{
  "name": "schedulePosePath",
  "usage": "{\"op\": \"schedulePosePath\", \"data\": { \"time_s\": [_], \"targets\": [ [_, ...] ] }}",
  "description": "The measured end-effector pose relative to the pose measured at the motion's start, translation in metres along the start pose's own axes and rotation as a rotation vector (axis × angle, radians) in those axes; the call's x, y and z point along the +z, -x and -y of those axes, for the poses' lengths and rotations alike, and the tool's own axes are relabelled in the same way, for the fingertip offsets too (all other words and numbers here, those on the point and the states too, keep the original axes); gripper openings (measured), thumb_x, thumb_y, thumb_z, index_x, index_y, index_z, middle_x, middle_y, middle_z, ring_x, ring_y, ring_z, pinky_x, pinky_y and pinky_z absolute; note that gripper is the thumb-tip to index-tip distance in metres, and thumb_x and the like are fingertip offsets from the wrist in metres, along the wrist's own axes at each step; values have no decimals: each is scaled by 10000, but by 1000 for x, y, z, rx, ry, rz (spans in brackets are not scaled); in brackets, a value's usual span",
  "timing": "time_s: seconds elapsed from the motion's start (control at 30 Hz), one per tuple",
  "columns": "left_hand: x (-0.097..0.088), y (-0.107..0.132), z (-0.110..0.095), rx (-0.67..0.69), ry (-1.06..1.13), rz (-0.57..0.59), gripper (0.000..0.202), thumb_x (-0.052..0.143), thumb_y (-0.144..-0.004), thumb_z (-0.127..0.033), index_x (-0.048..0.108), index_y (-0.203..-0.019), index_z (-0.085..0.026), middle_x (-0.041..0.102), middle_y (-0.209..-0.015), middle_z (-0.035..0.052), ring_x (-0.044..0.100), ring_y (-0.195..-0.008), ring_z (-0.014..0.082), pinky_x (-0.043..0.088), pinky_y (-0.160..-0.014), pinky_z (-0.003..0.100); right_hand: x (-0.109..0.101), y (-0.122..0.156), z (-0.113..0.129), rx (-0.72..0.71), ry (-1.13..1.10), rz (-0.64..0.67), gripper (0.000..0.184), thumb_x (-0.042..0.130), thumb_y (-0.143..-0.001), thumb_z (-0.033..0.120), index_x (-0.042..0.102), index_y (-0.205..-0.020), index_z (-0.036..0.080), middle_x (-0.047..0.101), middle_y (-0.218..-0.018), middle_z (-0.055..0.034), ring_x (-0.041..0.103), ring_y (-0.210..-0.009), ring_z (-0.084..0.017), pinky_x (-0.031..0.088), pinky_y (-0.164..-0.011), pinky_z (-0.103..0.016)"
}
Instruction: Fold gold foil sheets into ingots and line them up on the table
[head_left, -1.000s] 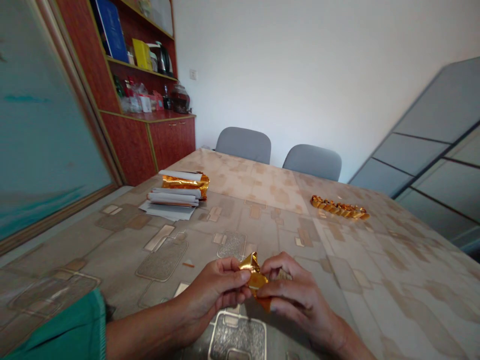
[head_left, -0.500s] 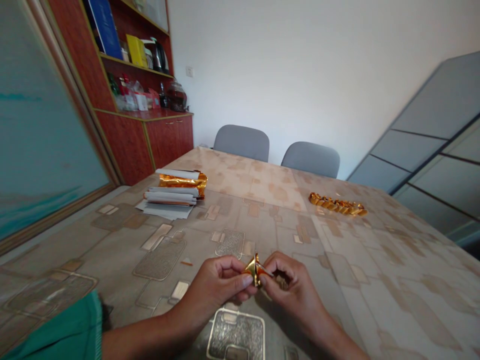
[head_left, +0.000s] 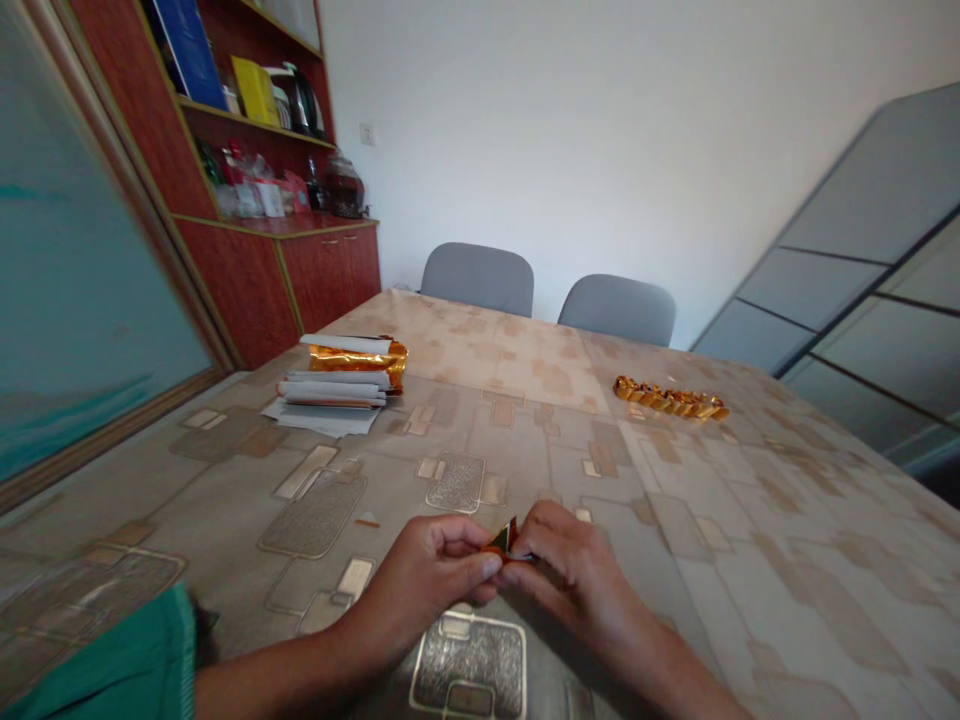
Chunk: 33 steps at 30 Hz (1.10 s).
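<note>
My left hand (head_left: 427, 580) and my right hand (head_left: 566, 565) meet low over the table (head_left: 750, 520), fingers pinched together on a small folded piece of gold foil paper (head_left: 507, 540). Only a small tip of the foil shows between the fingertips; the rest is hidden by my fingers. A row of several finished gold folded pieces (head_left: 670, 398) lies at the far right of the table. A stack of gold and white foil sheets (head_left: 341, 385) lies at the far left.
Two grey chairs (head_left: 478, 277) (head_left: 617, 308) stand at the table's far edge. A red-brown cabinet (head_left: 262, 200) with shelves of bottles, a kettle and boxes stands at the left wall. Glass panels (head_left: 862, 290) lean at the right.
The foil piece has been folded smaller and now shows far less between my fingers. Both hands have dropped closer to the table and stay pinched together.
</note>
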<state>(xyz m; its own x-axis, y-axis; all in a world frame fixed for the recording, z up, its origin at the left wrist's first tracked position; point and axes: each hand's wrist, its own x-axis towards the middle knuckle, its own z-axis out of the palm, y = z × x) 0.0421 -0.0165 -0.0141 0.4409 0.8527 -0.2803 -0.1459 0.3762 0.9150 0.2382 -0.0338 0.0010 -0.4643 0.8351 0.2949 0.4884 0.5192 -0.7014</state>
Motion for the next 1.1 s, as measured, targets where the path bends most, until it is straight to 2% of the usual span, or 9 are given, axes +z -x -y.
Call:
{"op": "schedulePosePath", "data": {
  "time_s": [0.13,0.23,0.3,0.4,0.5,0.6,0.73,0.93,1.1],
  "targets": [
    [1,0,1,-47,71,-20,462,940,-561,-475,726,-734,-104,726,-673,26,646,-586,96,509,-592,188,3,0,2,31,-79,-31,203,637,-969,341,662,-804,225,617,-804,-10,577,-757,-172,432,-660,-297],
    [3,1,0,-66,224,-80,426,963,-560,-406,700,-737,-122,739,-706,16,698,-645,114,559,-650,196,5,-1,2,144,-306,-139,171,679,-916,401,624,-892,240,608,-793,2,552,-723,-169,424,-632,-291],
    [5,2,-2,-62,326,-119,435,983,-530,-368,681,-733,-130,758,-740,28,738,-706,150,592,-719,229,6,-2,-1,226,-482,-210,255,699,-877,462,590,-966,249,595,-805,5,543,-715,-168,428,-619,-287],
    [5,2,-3,-61,385,-141,449,998,-506,-334,672,-736,-128,780,-772,53,760,-735,174,610,-771,254,11,-3,-8,303,-615,-193,335,716,-843,528,583,-906,227,581,-748,12,511,-632,-144,395,-569,-273],
    [5,3,-2,-54,353,-105,437,987,-539,-350,688,-758,-118,784,-768,56,760,-719,163,614,-743,236,19,-1,-15,333,-613,-175,366,730,-831,542,579,-784,212,572,-671,18,479,-579,-129,368,-545,-270],
    [6,3,0,-56,303,-67,447,976,-552,-389,710,-777,-110,782,-753,53,757,-709,154,608,-705,212,25,2,-20,334,-561,-206,330,726,-852,503,592,-770,213,576,-663,18,488,-591,-137,384,-553,-271],
    [7,3,1,-62,313,-79,433,984,-530,-383,698,-716,-117,758,-698,19,734,-663,122,597,-673,185,24,2,-18,320,-563,-176,308,744,-855,468,610,-779,202,570,-661,24,474,-593,-127,360,-545,-259],
    [6,1,-2,-62,398,-158,435,1005,-484,-326,688,-706,-127,740,-716,0,713,-676,110,610,-728,213,20,-2,-14,319,-795,-151,357,799,-802,495,603,-780,197,545,-646,41,418,-561,-99,310,-533,-245],
    [5,0,1,-67,386,-131,448,1003,-491,-342,694,-724,-115,762,-767,50,749,-753,173,611,-807,263,27,1,-19,344,-777,-229,306,782,-837,422,592,-740,201,541,-633,44,383,-549,-96,264,-517,-244]
  ]
}}
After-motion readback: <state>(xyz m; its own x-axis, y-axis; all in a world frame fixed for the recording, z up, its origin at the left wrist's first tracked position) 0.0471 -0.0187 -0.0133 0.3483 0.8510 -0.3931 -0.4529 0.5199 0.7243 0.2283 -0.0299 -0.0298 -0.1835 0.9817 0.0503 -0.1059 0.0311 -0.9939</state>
